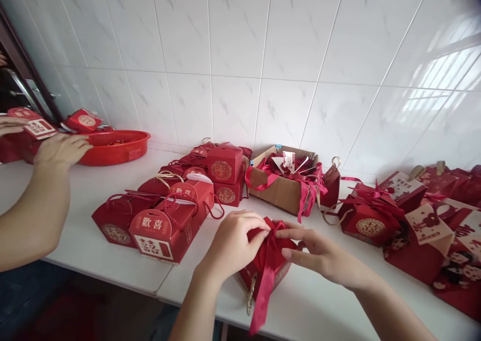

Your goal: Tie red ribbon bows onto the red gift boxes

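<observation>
- Resting near the front edge of the white surface, a red gift box is draped with a red ribbon
- At its top, the ribbon is pinched by the left hand, whose grip is clamped together on it
- The ribbon is touched by the right hand, its grip apart
- Behind, loose ribbons are hung over an open cardboard box

The carton stands on the table, the wall behind it, ribbons over its right side. In front of the carton sits a gift box. Clustered boxes, some stacked, lie left of the carton, with a basin farther left. Right of the carton stands a ribbon-topped box, packages farther right.
</observation>
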A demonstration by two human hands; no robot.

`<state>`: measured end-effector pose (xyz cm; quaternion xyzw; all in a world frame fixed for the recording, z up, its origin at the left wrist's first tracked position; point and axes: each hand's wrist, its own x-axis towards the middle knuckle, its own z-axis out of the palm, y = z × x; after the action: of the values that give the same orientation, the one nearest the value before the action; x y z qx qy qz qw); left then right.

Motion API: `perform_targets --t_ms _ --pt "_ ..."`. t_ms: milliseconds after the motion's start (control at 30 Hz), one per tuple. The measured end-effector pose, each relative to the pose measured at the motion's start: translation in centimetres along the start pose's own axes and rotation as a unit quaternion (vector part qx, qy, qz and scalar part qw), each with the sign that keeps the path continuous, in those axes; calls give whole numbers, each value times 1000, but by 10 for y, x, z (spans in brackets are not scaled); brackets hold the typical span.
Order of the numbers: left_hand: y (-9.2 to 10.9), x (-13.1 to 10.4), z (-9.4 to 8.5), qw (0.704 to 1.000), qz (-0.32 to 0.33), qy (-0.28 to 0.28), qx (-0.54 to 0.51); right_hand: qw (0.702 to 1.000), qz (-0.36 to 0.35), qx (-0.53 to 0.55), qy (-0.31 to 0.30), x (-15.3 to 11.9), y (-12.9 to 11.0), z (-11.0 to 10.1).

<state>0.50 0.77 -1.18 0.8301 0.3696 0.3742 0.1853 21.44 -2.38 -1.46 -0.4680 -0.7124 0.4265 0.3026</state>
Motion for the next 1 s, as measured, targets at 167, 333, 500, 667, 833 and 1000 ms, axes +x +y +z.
perform_targets --t_ms 167,333,500,667,833,1000 --pt "2 -1 -3 1000 2 -8 30 999 -3 -44 22 -3 -1 2" --pt "-1 1 -2 998 13 -5 65 994 -21 -110 20 -3 -6 -2" --pt "-1 3 -2 997 14 -10 81 987 -25 -159 -13 -6 -18 -12" --pt "2 4 -9 997 -11 -40 67 983 -6 -184 -4 -2 -23 -23" --pt "2 10 -17 992 -12 -94 80 992 40 -109 -41 5 -19 -37" --pt "7 19 -23 986 -3 -135 100 990 33 -132 -42 19 -14 -38"
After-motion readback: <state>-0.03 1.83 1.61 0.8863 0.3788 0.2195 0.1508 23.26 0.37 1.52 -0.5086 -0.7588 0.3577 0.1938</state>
